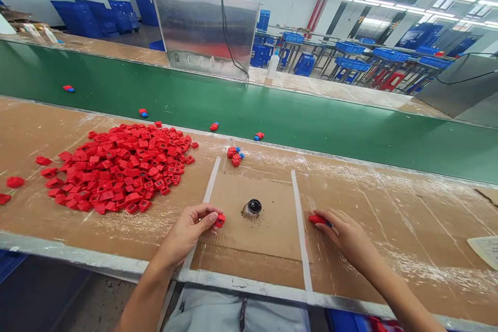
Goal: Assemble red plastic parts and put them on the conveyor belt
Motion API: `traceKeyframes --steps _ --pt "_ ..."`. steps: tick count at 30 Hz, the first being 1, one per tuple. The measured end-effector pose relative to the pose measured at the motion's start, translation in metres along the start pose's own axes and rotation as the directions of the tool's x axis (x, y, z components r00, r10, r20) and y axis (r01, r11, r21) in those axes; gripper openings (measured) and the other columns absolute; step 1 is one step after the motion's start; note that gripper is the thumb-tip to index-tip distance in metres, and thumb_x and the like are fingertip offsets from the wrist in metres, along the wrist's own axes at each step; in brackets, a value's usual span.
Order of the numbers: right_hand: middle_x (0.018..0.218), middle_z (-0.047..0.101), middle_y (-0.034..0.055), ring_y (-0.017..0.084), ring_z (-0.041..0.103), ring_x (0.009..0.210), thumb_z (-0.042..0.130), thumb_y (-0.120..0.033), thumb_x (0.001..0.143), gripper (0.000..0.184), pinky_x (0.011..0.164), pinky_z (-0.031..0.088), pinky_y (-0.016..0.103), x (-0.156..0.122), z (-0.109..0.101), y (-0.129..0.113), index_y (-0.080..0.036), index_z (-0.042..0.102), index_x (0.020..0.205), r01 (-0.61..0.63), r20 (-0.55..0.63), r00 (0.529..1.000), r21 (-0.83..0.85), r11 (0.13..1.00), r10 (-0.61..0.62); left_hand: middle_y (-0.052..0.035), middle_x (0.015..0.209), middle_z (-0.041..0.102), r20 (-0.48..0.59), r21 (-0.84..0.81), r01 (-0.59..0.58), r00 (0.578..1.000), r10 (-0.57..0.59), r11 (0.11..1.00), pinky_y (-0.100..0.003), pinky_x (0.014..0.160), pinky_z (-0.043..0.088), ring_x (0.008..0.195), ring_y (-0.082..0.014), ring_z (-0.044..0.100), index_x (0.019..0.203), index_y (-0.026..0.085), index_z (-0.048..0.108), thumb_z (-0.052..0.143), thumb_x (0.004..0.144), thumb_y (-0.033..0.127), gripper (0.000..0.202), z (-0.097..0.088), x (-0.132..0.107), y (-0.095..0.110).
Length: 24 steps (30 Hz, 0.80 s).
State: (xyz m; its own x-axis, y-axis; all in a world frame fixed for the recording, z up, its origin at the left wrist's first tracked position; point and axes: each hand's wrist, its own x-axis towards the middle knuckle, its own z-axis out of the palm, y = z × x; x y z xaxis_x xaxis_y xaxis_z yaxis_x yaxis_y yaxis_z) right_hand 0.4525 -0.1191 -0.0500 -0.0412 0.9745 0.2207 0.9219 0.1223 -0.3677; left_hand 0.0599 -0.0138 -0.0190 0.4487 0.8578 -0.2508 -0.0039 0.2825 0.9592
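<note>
Left hand [184, 233] at the left edge of the cardboard sheet [268, 228] on the tabletop [389, 218], fingers [210, 215] clamped on a red plastic piece [220, 220]. Right hand [346, 238] off the sheet's right edge, fingers clamped on a second red piece [317, 219]. At the sheet's middle, a round black-topped pot [252, 208]. Left of the sheet, a heap of red pieces [116, 168]. Beyond the sheet, loose pieces [235, 155], then a green conveyor belt [249, 106]. Main risk: slack fingers dropping a piece, or a stray wrist knocking the pot over.

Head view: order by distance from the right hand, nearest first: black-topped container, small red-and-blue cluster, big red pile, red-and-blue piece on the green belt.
From the right hand:
1. Black-topped container: on the cardboard, to the hand's left.
2. Small red-and-blue cluster: just past the cardboard's far edge.
3. Big red pile: left of the cardboard.
4. Red-and-blue piece: far left, on the green belt.
</note>
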Motion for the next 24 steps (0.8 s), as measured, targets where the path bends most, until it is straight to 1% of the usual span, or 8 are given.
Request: traceKeyframes --steps 3,6,9,12,15,20,22,24 --pt "0.100 0.070 0.0080 0.027 0.067 0.090 0.043 -0.044 0.100 0.030 0.076 0.056 0.042 -0.004 0.000 -0.001 -0.024 0.064 0.105 0.001 -0.007 1.000 -0.009 1.000 -0.002 -0.0057 0.084 0.071 -0.019 0.099 -0.027 0.999 0.029 0.995 -0.027 0.072 0.050 0.076 -0.0181 0.063 0.084 0.016 0.067 0.073 0.080 0.044 0.028 -0.001 0.002 -0.003" --pt "0.098 0.070 0.0080 0.027 0.067 0.088 0.043 -0.044 0.100 0.028 0.075 0.055 0.041 -0.007 0.000 -0.003 -0.024 0.062 0.104 -0.009 -0.013 1.000 -0.018 1.000 0.009 -0.0069 0.090 0.072 -0.139 0.400 -0.111 0.974 0.180 0.910 -0.030 0.074 0.049 0.081 -0.0217 0.065 0.080 0.019 0.063 0.065 0.086 0.036 0.018 0.000 0.004 -0.009" --pt "0.099 0.069 0.0080 0.026 0.066 0.089 0.042 -0.043 0.101 0.027 0.075 0.055 0.039 -0.009 0.001 -0.004 -0.023 0.060 0.106 -0.012 0.004 1.000 -0.032 0.999 0.012 -0.0063 0.088 0.069 -0.019 0.774 -0.210 0.936 0.353 0.598 -0.033 0.074 0.046 0.082 -0.0230 0.063 0.079 0.021 0.059 0.053 0.093 0.025 0.016 0.001 0.003 -0.011" --pt "0.101 0.068 0.0081 0.026 0.066 0.090 0.040 -0.044 0.101 0.027 0.076 0.054 0.039 -0.009 0.002 -0.005 -0.024 0.058 0.105 -0.019 0.017 1.000 -0.036 0.999 0.020 -0.0069 0.090 0.064 0.188 0.920 -0.271 0.939 0.287 0.284 -0.035 0.074 0.045 0.083 -0.0246 0.062 0.088 0.019 0.058 0.048 0.094 0.016 0.012 0.005 0.000 0.000" --pt "0.100 0.068 0.0083 0.027 0.066 0.091 0.040 -0.046 0.101 0.029 0.076 0.055 0.040 -0.008 0.002 -0.005 -0.024 0.058 0.105 -0.045 0.027 0.999 -0.038 0.998 0.046 -0.0075 0.107 0.063 0.312 0.930 -0.341 0.930 0.196 0.137 -0.033 0.075 0.046 0.092 -0.0235 0.061 0.108 0.020 0.056 0.044 0.091 0.003 0.027 0.012 0.001 0.020" --pt "0.111 0.068 0.0089 0.028 0.067 0.098 0.043 -0.044 0.099 0.029 0.080 0.057 0.043 -0.009 -0.002 -0.004 -0.025 0.060 0.113 -0.069 0.024 0.997 0.017 0.998 0.068 -0.0087 0.101 0.064 0.533 0.842 -0.536 0.844 0.069 0.055 -0.031 0.076 0.046 0.087 -0.0217 0.061 0.097 0.018 0.064 0.044 0.091 0.000 0.028 0.015 0.019 0.030" --pt "0.115 0.068 0.0091 0.028 0.067 0.102 0.045 -0.044 0.098 0.031 0.084 0.057 0.045 -0.010 -0.006 -0.006 -0.025 0.059 0.118 -0.096 0.045 0.995 0.082 0.992 0.092 -0.0082 0.097 0.064 0.549 0.827 -0.554 0.833 0.069 0.094 -0.030 0.075 0.046 0.084 -0.0212 0.061 0.093 0.018 0.066 0.045 0.091 0.001 0.028 0.010 0.024 0.026" --pt "0.115 0.069 0.0094 0.028 0.067 0.101 0.048 -0.046 0.098 0.034 0.085 0.057 0.045 -0.009 -0.009 -0.011 -0.024 0.059 0.121 -0.149 0.067 0.988 0.174 0.973 0.139 -0.0071 0.098 0.064 0.528 0.811 -0.542 0.840 0.124 0.221 -0.029 0.076 0.045 0.085 -0.0204 0.061 0.102 0.021 0.069 0.044 0.092 0.002 0.033 0.003 0.023 0.021"
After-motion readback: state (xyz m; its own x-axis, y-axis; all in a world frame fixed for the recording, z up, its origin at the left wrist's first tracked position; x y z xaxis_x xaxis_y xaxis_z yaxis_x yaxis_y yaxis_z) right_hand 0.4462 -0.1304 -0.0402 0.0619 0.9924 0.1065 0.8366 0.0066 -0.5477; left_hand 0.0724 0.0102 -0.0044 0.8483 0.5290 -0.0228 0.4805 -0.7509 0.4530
